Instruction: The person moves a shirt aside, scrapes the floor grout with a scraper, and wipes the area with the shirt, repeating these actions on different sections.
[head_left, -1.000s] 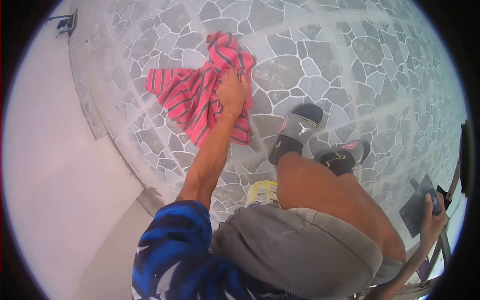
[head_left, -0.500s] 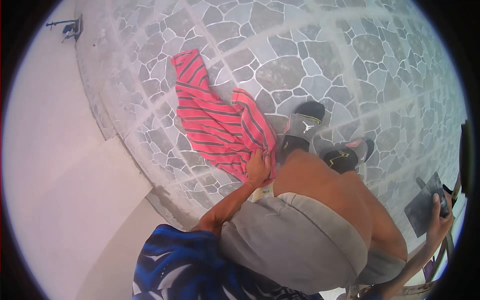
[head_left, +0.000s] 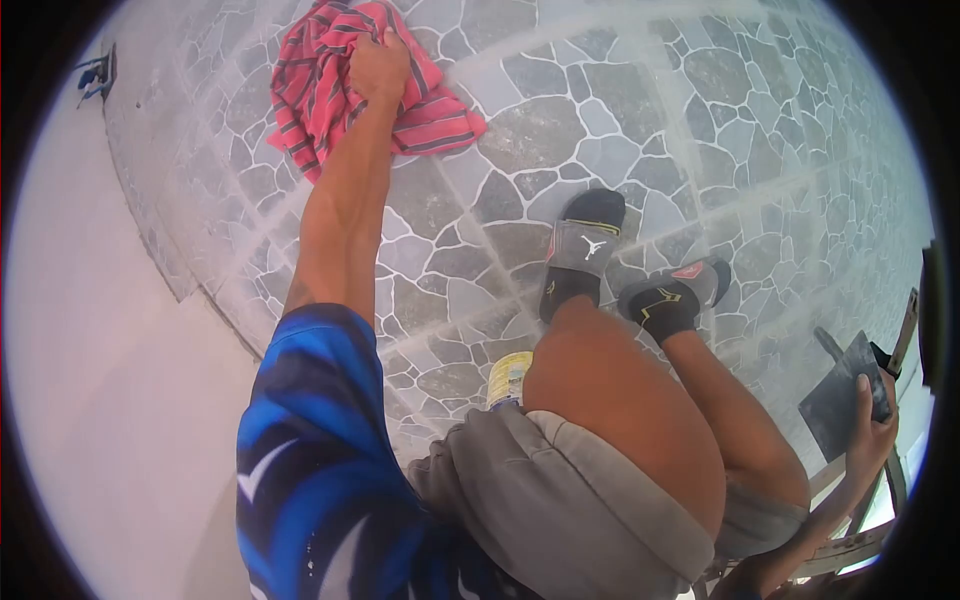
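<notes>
My left hand point(head_left: 381, 70) is stretched far forward, its fingers closed on a pink cloth with dark stripes point(head_left: 435, 125). The cloth lies bunched on the stone floor, with folds around the hand. At the right edge, my right hand point(head_left: 876, 432) grips a wide putty knife point(head_left: 832, 405), its dark square blade pointing forward and the thumb over its near edge. A second, narrower blade point(head_left: 828, 344) sticks out behind it; its other end is hidden.
The floor is grey stone patterned with white joints point(head_left: 530, 130). A pale wall point(head_left: 120, 300) runs along the left, with a small blue object point(head_left: 95, 78) near its far end. My feet in sandals point(head_left: 590, 245) stand mid-floor. A yellow-labelled can point(head_left: 509, 378) sits beside my leg.
My left hand has moved forward and left with the striped cloth, which was stretched out and is now bunched farther away. The can by my leg shows more. My right hand keeps its hold.
</notes>
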